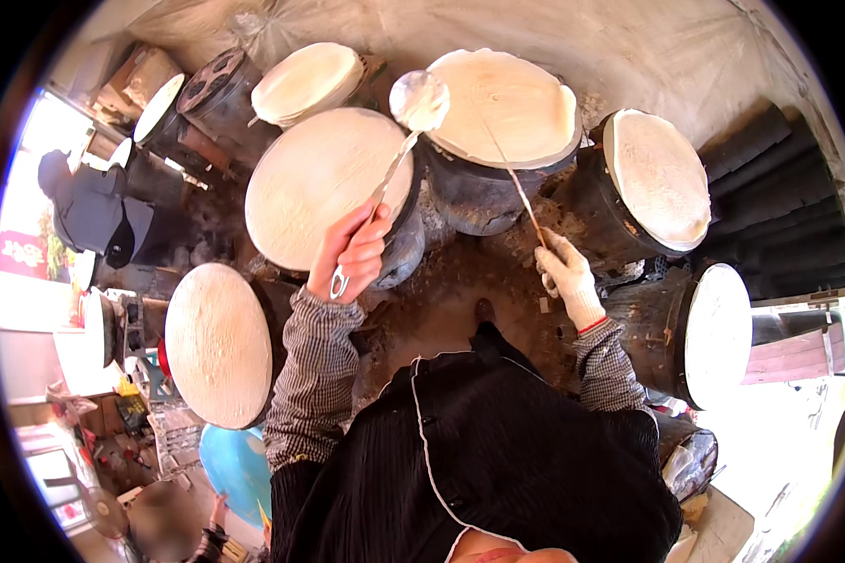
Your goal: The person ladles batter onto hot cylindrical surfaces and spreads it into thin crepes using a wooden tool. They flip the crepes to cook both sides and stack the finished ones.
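My bare left hand grips the handle of a metal ladle. The ladle's bowl holds some pale stuff and hangs between two round griddles. Under my left hand lies a griddle coated with a thin pale batter sheet. In a white knitted glove, my right hand holds a thin stick. Its far end reaches over a pale flatbread sheet at the back, whose edge curls up on the right; whether the tip touches it I cannot tell.
More coated griddles on dark drum stoves ring me, including a bread-covered griddle at right. A stack of sheets stands at back left. Another person is at far left. At lower left, someone's hand is beside a blue basin.
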A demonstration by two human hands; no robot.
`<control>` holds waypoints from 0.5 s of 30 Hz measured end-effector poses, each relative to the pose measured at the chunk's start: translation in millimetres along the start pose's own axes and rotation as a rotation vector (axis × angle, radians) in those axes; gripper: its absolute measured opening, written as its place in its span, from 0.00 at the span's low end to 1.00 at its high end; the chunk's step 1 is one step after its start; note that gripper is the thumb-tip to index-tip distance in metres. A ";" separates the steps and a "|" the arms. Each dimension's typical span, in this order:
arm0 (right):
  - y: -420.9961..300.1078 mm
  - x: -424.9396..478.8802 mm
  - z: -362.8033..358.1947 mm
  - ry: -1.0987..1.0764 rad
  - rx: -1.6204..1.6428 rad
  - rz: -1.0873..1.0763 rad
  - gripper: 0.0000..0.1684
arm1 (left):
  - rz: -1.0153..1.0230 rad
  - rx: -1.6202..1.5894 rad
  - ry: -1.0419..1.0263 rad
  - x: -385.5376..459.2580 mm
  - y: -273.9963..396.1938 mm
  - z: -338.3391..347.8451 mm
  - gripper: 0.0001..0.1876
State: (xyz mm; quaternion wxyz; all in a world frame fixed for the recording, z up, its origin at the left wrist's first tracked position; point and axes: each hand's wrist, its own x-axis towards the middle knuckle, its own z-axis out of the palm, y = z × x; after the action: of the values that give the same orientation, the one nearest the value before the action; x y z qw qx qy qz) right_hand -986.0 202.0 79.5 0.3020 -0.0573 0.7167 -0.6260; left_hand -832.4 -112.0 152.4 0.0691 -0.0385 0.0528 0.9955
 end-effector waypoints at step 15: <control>-21.0 80.9 -105.9 0.070 -0.379 -0.030 0.27 | -0.130 0.077 0.109 235.7 20.3 -33.3 0.14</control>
State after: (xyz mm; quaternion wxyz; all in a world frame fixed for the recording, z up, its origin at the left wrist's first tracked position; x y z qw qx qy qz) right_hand -1111.3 251.8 73.4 0.2514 -0.1021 0.8309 -0.4857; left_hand -1065.6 -104.2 101.6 0.1321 -0.0931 0.0920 0.9826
